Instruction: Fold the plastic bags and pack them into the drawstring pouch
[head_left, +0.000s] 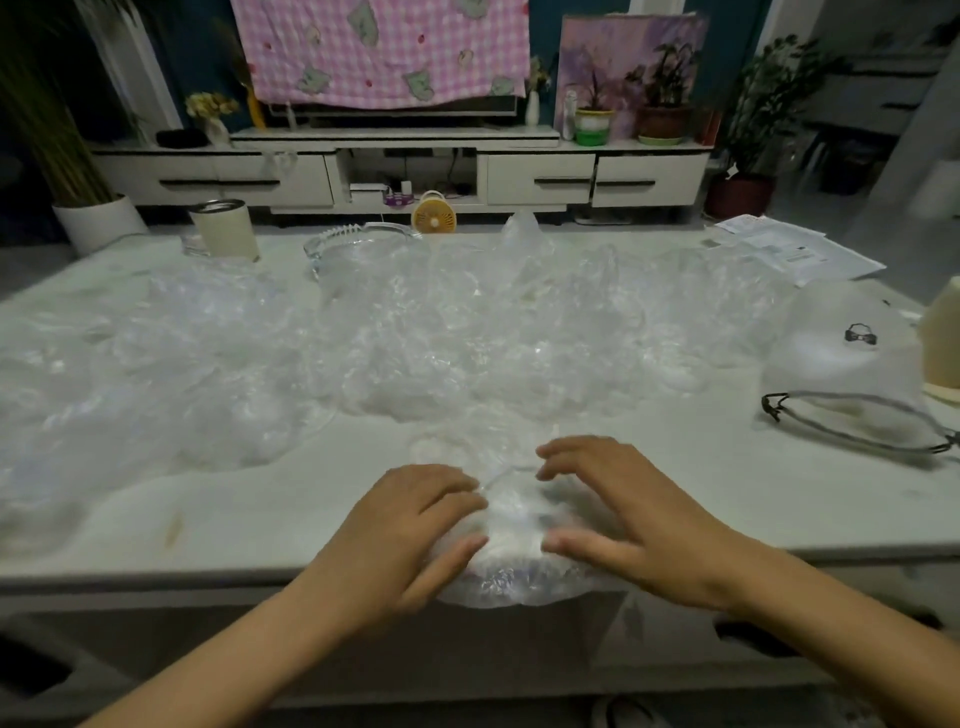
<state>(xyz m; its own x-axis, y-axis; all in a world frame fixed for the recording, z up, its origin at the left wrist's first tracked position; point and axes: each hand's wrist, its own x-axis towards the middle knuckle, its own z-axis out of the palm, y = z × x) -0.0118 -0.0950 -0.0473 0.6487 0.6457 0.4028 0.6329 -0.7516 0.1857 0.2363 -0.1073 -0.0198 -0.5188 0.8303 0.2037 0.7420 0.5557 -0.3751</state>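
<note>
A clear plastic bag (511, 525) lies at the table's front edge, its lower end hanging over the rim. My left hand (410, 525) rests on its left side with fingers spread and slightly bent. My right hand (623, 514) rests on its right side, fingers spread across the plastic. A wide heap of crumpled clear plastic bags (415, 338) covers the middle and left of the table. A white drawstring pouch (836, 358) with a small black bow print and a dark cord lies at the right.
On the white table (727, 493) stand a cream canister (224, 228), a glass dish (363, 239), papers (795, 249) at the far right and a cream object (943, 348) at the right edge. A TV cabinet and potted plants stand behind.
</note>
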